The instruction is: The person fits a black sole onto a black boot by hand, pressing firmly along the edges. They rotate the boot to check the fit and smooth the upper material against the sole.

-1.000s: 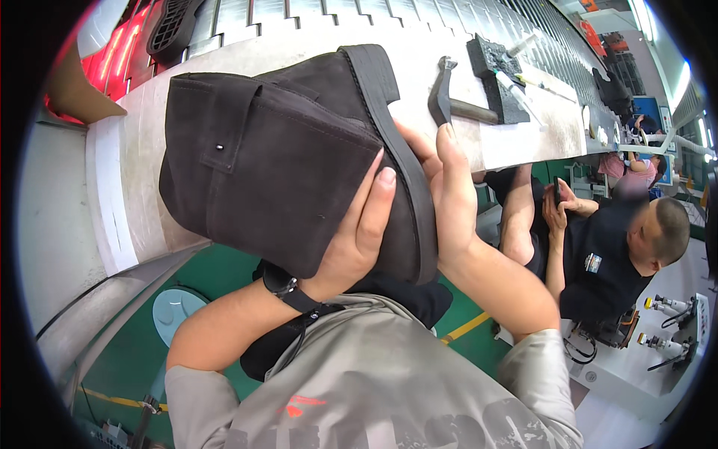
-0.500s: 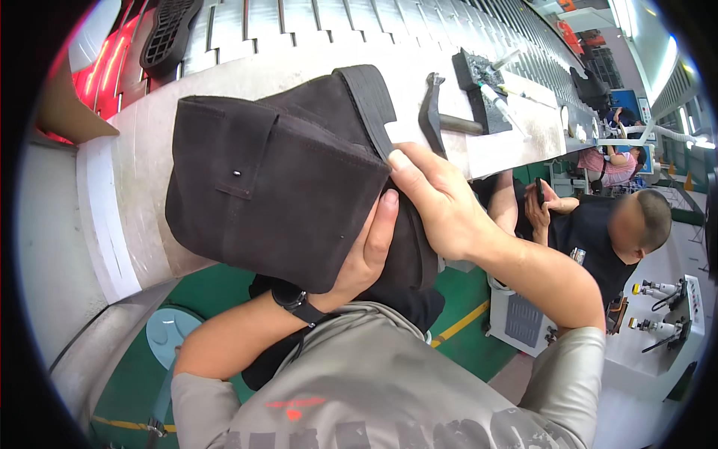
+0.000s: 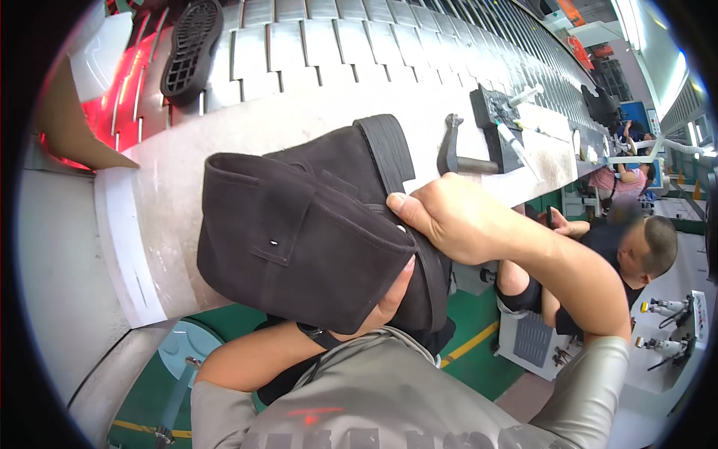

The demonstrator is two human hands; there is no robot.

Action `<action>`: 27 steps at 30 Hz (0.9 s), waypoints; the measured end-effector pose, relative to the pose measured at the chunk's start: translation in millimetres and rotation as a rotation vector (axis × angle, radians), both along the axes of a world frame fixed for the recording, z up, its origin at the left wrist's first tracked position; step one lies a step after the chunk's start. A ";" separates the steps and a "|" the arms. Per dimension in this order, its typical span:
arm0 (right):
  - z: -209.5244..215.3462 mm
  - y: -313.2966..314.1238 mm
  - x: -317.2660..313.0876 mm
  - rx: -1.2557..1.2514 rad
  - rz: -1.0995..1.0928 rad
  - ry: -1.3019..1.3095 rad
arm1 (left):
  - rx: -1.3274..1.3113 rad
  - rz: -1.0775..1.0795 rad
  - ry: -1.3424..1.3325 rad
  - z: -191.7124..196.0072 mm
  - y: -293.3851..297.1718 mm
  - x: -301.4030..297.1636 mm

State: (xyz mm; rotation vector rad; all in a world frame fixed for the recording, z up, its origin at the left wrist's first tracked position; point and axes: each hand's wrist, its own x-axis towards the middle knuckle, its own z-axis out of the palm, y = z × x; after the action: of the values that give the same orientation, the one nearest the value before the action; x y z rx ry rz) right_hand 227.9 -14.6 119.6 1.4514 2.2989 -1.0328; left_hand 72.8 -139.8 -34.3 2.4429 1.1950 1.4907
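A dark brown suede ankle boot point(image 3: 299, 247) lies across the front edge of the worktable, its wide shaft toward me. A strap with a small metal stud runs down the shaft, and the black stacked heel point(image 3: 387, 153) points away. From below, my left hand point(image 3: 383, 307) grips the shaft; most of its fingers are hidden behind the suede. My right hand point(image 3: 456, 221) is closed in a pinch at the shaft's right edge, where a zipper-like line point(image 3: 372, 207) ends near the thumb. Another dark boot part with a sole-like edge point(image 3: 430, 292) shows below my right hand.
A hammer point(image 3: 452, 150) lies beyond my right hand, beside a black block point(image 3: 492, 112) with a brush-like tool. A slatted metal conveyor point(image 3: 329, 49) carries a black sole point(image 3: 192, 52). Cardboard point(image 3: 82, 120) stands at left. A seated person point(image 3: 621, 247) holds a phone at right.
The boot appears lower and further right in view and its shaft opening shows more. My right hand has closed into a tighter pinch, its thumb on the shaft's edge. The left hand keeps its hold.
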 end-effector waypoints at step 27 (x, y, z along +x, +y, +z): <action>21.4 -24.6 -3.1 0.856 -0.114 1.287 | -0.930 -0.185 -0.748 156.9 -68.1 -73.6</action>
State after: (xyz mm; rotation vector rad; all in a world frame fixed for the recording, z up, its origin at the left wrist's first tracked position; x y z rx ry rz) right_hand 224.8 -39.2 141.0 1.2668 3.9896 -1.3088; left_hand -0.7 -207.9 122.6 1.1990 1.0741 1.1954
